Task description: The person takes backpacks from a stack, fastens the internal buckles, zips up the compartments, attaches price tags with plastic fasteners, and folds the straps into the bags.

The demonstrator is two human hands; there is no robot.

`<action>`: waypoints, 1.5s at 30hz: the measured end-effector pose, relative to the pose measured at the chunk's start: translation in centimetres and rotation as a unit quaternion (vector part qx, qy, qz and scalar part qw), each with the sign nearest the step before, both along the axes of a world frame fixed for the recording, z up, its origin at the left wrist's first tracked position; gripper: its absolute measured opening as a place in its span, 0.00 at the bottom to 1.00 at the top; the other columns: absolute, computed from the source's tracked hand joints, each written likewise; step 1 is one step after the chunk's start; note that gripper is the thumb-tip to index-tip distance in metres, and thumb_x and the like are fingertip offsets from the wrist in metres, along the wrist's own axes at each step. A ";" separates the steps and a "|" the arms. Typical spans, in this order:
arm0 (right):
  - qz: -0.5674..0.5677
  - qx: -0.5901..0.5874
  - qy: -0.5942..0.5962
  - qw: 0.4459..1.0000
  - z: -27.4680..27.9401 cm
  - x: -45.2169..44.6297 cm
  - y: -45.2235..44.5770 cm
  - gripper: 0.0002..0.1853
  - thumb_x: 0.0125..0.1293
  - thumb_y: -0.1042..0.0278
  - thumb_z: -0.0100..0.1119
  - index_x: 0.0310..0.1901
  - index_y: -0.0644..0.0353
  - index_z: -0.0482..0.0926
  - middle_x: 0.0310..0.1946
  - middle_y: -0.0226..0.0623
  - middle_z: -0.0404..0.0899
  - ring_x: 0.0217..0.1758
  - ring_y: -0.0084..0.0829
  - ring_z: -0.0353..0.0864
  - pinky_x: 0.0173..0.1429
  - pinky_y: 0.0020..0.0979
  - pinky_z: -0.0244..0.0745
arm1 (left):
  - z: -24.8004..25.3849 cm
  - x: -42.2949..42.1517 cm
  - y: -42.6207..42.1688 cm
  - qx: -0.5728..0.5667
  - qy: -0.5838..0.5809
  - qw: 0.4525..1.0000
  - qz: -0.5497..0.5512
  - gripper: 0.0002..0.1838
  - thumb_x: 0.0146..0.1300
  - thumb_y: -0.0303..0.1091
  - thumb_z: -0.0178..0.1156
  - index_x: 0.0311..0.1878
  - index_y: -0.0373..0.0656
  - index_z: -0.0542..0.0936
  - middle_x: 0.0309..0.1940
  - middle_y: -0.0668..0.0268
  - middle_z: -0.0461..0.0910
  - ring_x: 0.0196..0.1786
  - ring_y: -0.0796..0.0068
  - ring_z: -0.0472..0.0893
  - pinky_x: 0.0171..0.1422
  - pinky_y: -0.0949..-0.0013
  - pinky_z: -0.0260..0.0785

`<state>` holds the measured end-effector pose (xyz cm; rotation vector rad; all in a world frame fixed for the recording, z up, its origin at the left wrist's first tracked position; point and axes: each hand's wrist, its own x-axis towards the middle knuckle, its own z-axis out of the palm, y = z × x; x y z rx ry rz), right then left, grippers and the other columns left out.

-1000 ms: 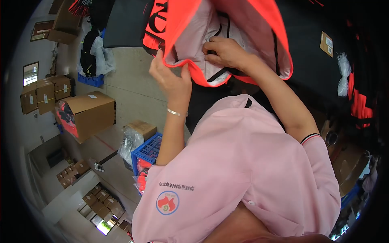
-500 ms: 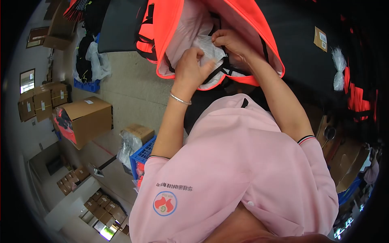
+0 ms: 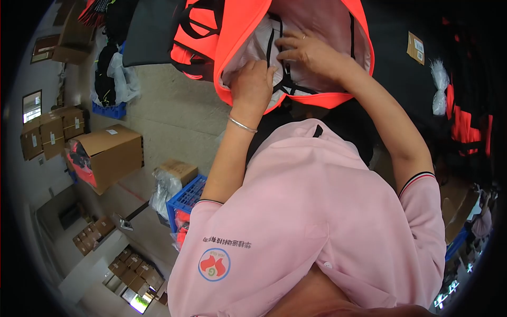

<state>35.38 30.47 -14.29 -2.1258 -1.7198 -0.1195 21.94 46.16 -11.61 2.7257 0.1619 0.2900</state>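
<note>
The orange bag [image 3: 240, 58] lies at the top of the view, over the edge of the black table [image 3: 393, 100], its mouth open toward the person and its pale lining [image 3: 330, 21] showing, with black binding along the seams. The left hand [image 3: 251, 87] is inside the mouth at its left side, fingers curled down against the lining and thumb pointing inward; whether it pinches any cloth cannot be told. A silver bracelet [image 3: 243, 124] circles the left wrist. The right hand [image 3: 306, 52] reaches in from the right, back upward, its fingers loosely spread over the lining close to a black seam, gripping nothing that can be seen; a ring is on one finger. The two hands are near each other but apart. Black straps [image 3: 203, 34] cross the bag's outside at upper left. On the table to the right are a brown packet [image 3: 416, 48] with a white label and, just beside it, a bundle of clear strips [image 3: 439, 90] tied at the middle. Red and black pieces [image 3: 465, 124] lie farther right. On the left, an open carton [image 3: 119, 161] with red and black goods stands on the floor [image 3: 177, 111], and a blue crate [image 3: 186, 195] is near the left forearm.
</note>
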 end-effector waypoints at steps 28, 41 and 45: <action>-0.053 -0.046 0.456 0.887 8.7 -3.8 -3.1 0.22 0.62 0.53 0.60 0.25 0.68 0.74 0.17 0.44 0.66 0.23 0.33 0.68 0.30 0.37 0.61 | 6.9 -2.6 0.4 -0.313 -0.022 0.950 0.013 0.09 0.55 0.29 0.63 0.36 0.34 0.79 0.26 0.67 0.77 0.30 0.81 0.74 0.37 0.76 0.67; -0.007 -0.133 0.534 0.835 1.4 -6.5 -9.0 0.14 0.57 0.64 0.61 0.42 0.64 0.79 0.40 0.43 0.78 0.45 0.36 0.76 0.49 0.33 0.70 | -2.7 -3.3 -1.0 -0.090 -0.117 0.988 -0.052 0.14 0.57 0.28 0.59 0.47 0.37 0.78 0.43 0.54 0.80 0.47 0.53 0.79 0.51 0.60 0.70; 0.008 -0.060 0.320 0.945 0.5 -7.0 -9.6 0.11 0.51 0.72 0.63 0.38 0.63 0.80 0.43 0.38 0.78 0.51 0.40 0.73 0.55 0.35 0.68 | -2.4 -2.7 -1.5 0.039 -0.142 0.981 -0.128 0.15 0.55 0.22 0.54 0.47 0.39 0.79 0.45 0.55 0.80 0.50 0.54 0.78 0.54 0.61 0.69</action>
